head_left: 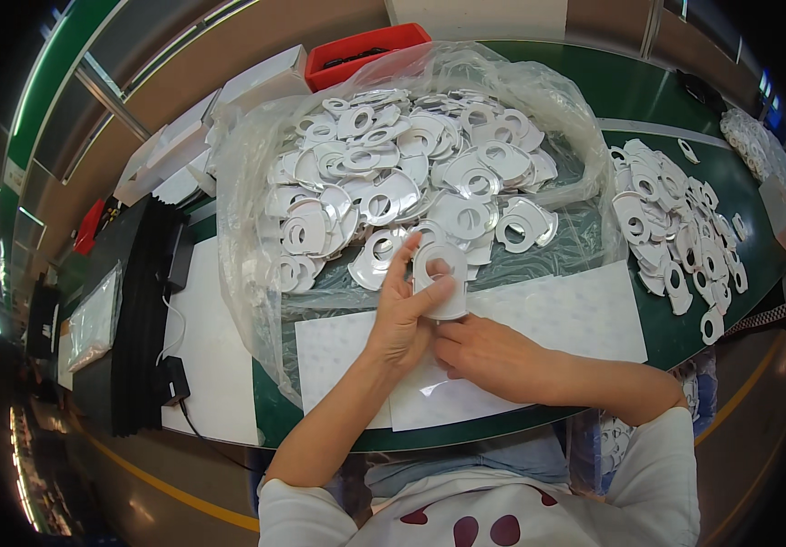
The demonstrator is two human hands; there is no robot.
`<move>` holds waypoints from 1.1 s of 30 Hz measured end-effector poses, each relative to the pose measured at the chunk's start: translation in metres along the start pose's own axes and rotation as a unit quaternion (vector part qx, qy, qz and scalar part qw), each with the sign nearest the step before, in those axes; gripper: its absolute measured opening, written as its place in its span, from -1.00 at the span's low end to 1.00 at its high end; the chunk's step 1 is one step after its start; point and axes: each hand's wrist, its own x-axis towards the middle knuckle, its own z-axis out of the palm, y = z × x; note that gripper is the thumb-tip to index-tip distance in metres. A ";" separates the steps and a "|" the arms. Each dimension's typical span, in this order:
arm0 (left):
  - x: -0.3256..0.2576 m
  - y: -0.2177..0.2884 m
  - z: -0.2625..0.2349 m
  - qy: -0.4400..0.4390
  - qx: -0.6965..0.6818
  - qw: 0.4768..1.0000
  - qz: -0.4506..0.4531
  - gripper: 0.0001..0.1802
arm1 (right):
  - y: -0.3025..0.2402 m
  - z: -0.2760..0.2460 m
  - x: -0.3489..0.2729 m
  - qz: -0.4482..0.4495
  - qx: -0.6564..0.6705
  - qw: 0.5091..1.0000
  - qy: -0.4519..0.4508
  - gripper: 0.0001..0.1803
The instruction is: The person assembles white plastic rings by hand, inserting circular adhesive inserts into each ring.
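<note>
My left hand [400,319] grips a flat white plastic part [450,308] with a large round hole, its thumb lying across the front and a finger up along the left side. Just below the part's lower end is my right hand [489,356], its fingers curled and pressed together; whatever is between them is hidden. Behind both hands, a heap of similar white parts [388,196] spreads over an opened clear plastic bag [261,283]. White sheets [575,314] lie on the table under my hands.
A second pile of white ring-shaped parts [653,205] sits on the green table to the right. At the back stands a red bin [375,56] with dark items. Left are a black stack [142,319], a black adapter [172,378] with a cable, and white boxes [270,77].
</note>
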 end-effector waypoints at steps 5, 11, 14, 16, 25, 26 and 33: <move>0.012 -0.017 -0.010 -0.019 -0.038 0.994 -0.098 -0.47 | 0.007 0.001 -0.009 -0.068 -0.006 0.996 0.063 -0.85; 0.003 -0.014 0.001 -0.034 0.041 0.995 -0.085 -0.55 | -0.006 -0.040 -0.014 -0.073 0.103 0.991 0.043 -0.82; 0.002 -0.013 0.002 -0.052 0.011 0.994 -0.097 -0.50 | 0.002 -0.053 -0.016 -0.066 0.323 0.910 0.252 -0.80; 0.003 -0.015 0.001 -0.058 0.020 0.993 -0.096 -0.35 | 0.017 -0.045 -0.008 0.018 0.388 0.863 0.324 -0.81; 0.002 -0.019 0.006 -0.078 0.016 0.994 -0.076 -0.28 | 0.047 -0.021 -0.002 0.184 0.510 0.790 0.285 -0.80; 0.003 -0.020 0.006 -0.078 0.015 0.994 -0.077 -0.28 | 0.047 -0.020 -0.002 0.185 0.511 0.790 0.284 -0.80; 0.005 -0.022 0.002 -0.083 0.006 0.993 -0.078 -0.28 | 0.048 -0.017 -0.001 0.192 0.499 0.794 0.289 -0.81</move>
